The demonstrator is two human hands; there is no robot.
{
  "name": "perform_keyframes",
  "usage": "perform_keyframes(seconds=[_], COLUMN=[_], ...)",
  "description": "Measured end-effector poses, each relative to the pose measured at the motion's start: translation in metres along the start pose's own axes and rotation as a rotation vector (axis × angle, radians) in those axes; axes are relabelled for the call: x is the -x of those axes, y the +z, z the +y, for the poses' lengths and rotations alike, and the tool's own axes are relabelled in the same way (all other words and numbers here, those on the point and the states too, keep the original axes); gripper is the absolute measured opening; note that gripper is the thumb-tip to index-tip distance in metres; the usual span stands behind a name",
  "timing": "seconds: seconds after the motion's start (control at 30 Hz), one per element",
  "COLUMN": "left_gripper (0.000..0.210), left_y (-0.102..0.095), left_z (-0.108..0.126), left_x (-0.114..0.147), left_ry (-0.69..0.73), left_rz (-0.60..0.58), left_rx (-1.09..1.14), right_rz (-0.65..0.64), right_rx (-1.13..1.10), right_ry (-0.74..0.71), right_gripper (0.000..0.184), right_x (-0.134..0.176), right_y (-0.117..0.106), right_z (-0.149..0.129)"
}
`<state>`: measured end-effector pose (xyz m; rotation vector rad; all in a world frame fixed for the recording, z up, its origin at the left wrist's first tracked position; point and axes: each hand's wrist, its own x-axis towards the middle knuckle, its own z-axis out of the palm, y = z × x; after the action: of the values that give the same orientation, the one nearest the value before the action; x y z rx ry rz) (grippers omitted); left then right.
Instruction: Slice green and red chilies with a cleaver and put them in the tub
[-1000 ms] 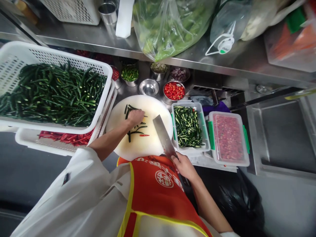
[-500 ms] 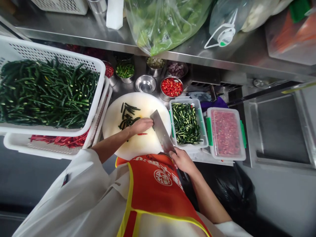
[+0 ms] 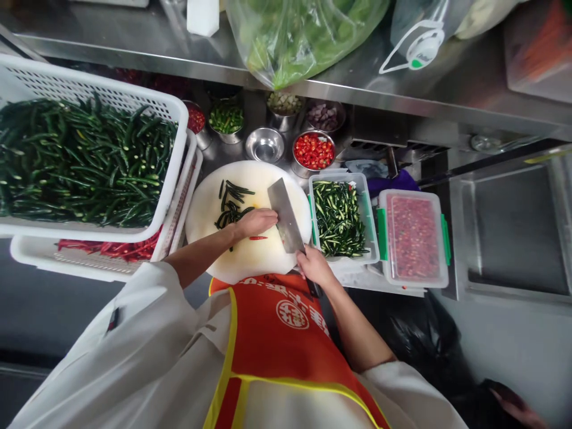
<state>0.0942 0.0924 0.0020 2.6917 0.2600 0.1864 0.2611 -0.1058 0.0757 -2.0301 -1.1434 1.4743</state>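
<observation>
My right hand [image 3: 314, 265] is wrapped round the handle of a cleaver [image 3: 286, 217], whose broad blade lies over the right half of the round white cutting board [image 3: 241, 265]. My left hand [image 3: 257, 222] rests on the board, its fingers together and their tips close to the blade. Whatever lies under those fingers is hidden. Dark green chili peppers [image 3: 232, 214] are heaped just left of that hand, with a few more [image 3: 239, 189] beyond. A small red chili piece [image 3: 258, 238] lies below it.
At left, a white basket of green chilies [image 3: 181, 161] stands above a tray with red chilies [image 3: 27, 250]. Metal bowls, one with chopped red chilies [image 3: 313, 152], line the back. Right of the board are a tub of cut green chilies [image 3: 339, 220] and a lidded box [image 3: 413, 238]. A steel shelf [image 3: 156, 56] overhangs.
My right hand has moved forward and left, carrying the cleaver farther onto the board. The left hand stays in about the same place, and the view has shifted slightly.
</observation>
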Motion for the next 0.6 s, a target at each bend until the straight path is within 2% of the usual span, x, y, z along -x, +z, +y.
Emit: perform_keyframes(seconds=[0.1, 0.2, 0.37, 0.47, 0.6], left_gripper=[0.033, 0.028, 0.017, 0.014, 0.016], left_y=[-0.005, -0.010, -0.018, -0.025, -0.032], left_z=[0.008, 0.021, 0.038, 0.044, 0.050], left_x=[0.008, 0.030, 0.063, 0.062, 0.037], left_ry=[-0.045, -0.119, -0.209, -0.186, -0.128], left_rz=[0.023, 0.030, -0.125, -0.176, -0.117], left_rx=[-0.016, -0.064, -0.211, -0.207, -0.160], right_rz=[0.032, 0.055, -0.075, -0.107, -0.055], right_rx=[0.011, 0.044, -0.001, 0.016, 0.049], right_ry=[-0.022, -0.033, 0.014, 0.033, 0.025], right_gripper=[0.025, 0.027, 0.025, 0.025, 0.025], right_x=[-0.006, 0.013, 0.047, 0.052, 0.048], right_y=[-0.006, -0.017, -0.015, -0.007, -0.006], right_z=[-0.001, 0.004, 0.017, 0.024, 0.026])
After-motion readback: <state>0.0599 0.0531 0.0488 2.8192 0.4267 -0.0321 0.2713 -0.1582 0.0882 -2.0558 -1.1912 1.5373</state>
